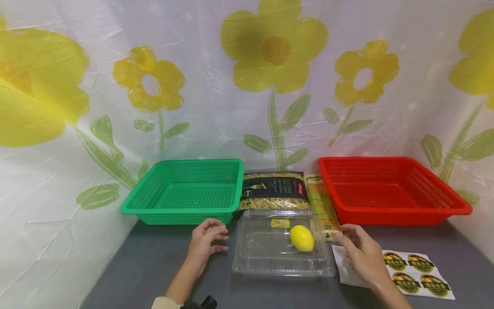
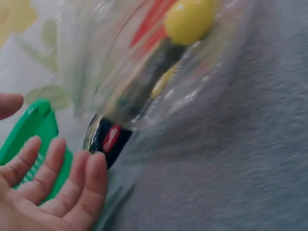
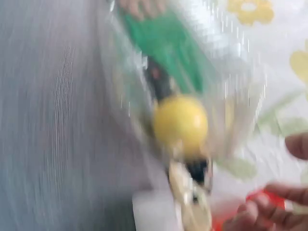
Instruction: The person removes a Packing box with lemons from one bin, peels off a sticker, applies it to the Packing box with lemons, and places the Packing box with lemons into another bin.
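Observation:
A clear plastic clamshell container [image 1: 266,266] rests on the table with a yellow lemon [image 1: 302,238] and a small yellow packet [image 1: 280,223] showing in it. To its left my left hand [image 1: 208,240] hovers with fingers loosely bent, apart from the plastic. In the left wrist view these fingers [image 2: 57,173] hold nothing. My right hand [image 1: 362,253] is at the container's right, over a white sticker sheet [image 1: 432,289]. Its thumb and fingertips are near the lower end of a long noodle pack [image 1: 324,208]. Nothing shows between the right fingers [image 3: 276,211] in the blurred right wrist view.
A green basket [image 1: 181,211] stands at the back left, a red basket [image 1: 401,211] at the back right. Between them lies a pasta bag [image 1: 275,201] with a black label, just behind the container. A flower-printed cloth [image 1: 208,128] hangs behind everything.

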`<state>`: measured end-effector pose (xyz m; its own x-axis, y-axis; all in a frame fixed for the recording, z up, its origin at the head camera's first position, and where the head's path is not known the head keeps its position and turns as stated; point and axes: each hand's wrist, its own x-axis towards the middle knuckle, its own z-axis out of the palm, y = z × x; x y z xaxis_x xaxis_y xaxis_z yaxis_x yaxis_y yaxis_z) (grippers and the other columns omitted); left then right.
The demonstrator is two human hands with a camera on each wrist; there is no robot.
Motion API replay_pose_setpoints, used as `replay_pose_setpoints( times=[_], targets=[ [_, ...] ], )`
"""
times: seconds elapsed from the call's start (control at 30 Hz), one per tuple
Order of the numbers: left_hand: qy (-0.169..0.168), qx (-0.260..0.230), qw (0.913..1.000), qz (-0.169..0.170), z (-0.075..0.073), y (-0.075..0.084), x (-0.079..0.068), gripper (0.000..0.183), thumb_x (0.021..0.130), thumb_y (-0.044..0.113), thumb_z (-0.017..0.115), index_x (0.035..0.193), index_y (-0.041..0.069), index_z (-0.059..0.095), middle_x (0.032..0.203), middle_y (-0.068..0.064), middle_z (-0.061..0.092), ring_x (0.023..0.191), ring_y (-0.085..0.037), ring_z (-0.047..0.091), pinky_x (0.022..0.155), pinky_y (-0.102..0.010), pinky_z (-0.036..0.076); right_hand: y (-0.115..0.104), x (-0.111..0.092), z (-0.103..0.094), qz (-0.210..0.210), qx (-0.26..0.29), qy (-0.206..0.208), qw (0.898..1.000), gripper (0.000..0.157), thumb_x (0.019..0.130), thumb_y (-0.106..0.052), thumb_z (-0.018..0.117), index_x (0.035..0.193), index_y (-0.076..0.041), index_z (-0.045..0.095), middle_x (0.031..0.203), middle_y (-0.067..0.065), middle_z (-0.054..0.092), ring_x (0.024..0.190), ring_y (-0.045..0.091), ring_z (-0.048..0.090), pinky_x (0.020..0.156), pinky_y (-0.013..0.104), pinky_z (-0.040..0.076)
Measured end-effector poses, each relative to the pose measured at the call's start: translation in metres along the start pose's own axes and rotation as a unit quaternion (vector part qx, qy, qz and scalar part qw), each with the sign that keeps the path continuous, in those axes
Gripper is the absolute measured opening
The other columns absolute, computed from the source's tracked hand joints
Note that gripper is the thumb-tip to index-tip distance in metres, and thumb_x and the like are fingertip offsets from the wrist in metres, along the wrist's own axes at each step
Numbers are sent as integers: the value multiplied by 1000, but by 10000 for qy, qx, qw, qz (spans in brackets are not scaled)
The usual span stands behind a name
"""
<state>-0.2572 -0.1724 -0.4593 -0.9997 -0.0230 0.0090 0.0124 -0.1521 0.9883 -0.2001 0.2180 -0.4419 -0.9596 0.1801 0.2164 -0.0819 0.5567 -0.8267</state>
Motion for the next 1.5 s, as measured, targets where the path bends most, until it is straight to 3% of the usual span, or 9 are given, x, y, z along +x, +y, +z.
replay_pose_setpoints(
  times=[0.17,0.37,0.47,0.7,0.97,1.23,1.5],
  targets=[
    [-440,433,9979,-186,13,8,-10,42,95,18,68,127,-2,50,109,-19,62,85,-29,64,62,-44,60,20,3,-18,-1033,-740,595,9901,23,99,-26,67,115,-9,69,89,0,67,70,8,60,64,21,47],
    [-660,761,9944,-310,25,8,-19,57,95,25,69,141,5,43,109,-13,61,81,-21,61,59,-38,57,34,9,-35,-1213,-1170,855,9820,20,94,-23,73,108,-10,71,87,-2,67,69,1,56,61,20,45],
    [-738,757,9937,-361,29,4,-22,61,95,27,70,144,7,40,109,-11,59,84,-20,60,60,-36,56,41,11,-41,-1095,-1479,701,9804,23,89,-22,78,106,-8,71,88,1,67,67,2,55,57,22,43],
    [-718,118,9969,-303,34,-7,-23,61,95,19,68,147,6,39,104,-7,56,85,-20,60,62,-36,56,57,17,-58,-429,-2123,-280,9759,48,88,-36,80,116,0,67,99,10,67,76,19,58,61,31,46],
    [-649,-204,9970,-361,36,-18,-25,62,98,19,66,152,7,39,101,-3,59,84,-17,60,60,-33,56,71,23,-69,140,-2268,-996,9687,61,80,-45,84,115,1,65,90,3,66,84,20,62,67,35,48],
    [-576,-158,9979,-245,36,-21,-26,61,98,18,66,151,5,40,99,-3,60,75,-13,56,54,-29,52,76,25,-67,387,-2373,-1231,9628,68,74,-49,87,114,2,68,99,10,69,93,29,65,78,53,51],
    [-580,-154,9980,-213,37,-21,-27,61,97,16,65,151,3,40,99,-2,60,75,-12,57,54,-28,52,75,23,-65,408,-2304,-1204,9648,61,74,-45,88,111,1,70,100,12,70,96,33,66,80,54,51]
  ],
)
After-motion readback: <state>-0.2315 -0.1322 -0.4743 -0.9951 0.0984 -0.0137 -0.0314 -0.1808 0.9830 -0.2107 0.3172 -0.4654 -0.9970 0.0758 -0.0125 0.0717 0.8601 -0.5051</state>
